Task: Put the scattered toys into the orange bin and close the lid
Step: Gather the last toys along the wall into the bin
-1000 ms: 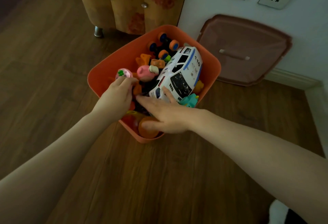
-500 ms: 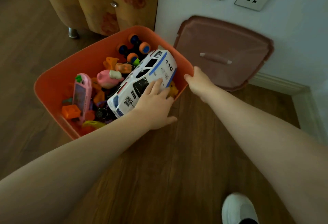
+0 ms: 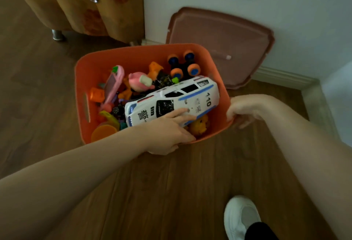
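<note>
On the wooden floor (image 3: 171, 192) sits the orange bin (image 3: 91, 72), full of toys. Left hand (image 3: 167, 135) reaches across its near rim, straight fingers pressing the white police car (image 3: 171, 100). Right hand (image 3: 240, 110) has its grip curled over the right rim. Lid (image 3: 219, 36) leans against the wall behind.

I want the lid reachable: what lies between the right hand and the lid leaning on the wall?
In the head view, only bare wooden floor lies between the right hand, which grips the orange bin rim, and the lid.
</note>
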A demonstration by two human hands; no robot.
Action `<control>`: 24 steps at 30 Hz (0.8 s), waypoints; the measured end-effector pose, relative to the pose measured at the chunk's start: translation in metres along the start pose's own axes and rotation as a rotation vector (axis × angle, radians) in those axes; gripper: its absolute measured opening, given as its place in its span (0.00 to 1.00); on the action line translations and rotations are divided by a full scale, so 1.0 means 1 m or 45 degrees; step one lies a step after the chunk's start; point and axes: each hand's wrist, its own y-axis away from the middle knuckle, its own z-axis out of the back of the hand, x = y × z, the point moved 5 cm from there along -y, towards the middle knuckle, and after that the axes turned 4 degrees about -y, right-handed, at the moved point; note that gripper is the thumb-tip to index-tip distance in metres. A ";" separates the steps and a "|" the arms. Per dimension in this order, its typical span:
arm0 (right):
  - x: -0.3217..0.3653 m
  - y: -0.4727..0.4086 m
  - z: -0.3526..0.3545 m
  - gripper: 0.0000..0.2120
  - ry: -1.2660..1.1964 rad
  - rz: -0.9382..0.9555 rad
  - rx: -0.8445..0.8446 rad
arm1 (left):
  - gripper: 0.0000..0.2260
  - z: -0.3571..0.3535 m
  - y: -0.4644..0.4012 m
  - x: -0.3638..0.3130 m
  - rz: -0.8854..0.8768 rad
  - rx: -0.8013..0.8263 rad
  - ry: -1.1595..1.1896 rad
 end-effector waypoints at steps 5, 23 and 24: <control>-0.011 0.026 0.048 0.30 -0.303 0.469 -0.635 | 0.18 0.000 -0.037 -0.039 -0.212 -0.100 0.052; 0.017 0.012 0.002 0.43 0.697 0.825 -0.305 | 0.08 0.045 0.004 0.011 0.346 -0.837 0.558; 0.018 0.012 0.005 0.42 0.680 0.805 -0.280 | 0.10 0.047 0.011 0.025 0.471 -0.876 0.556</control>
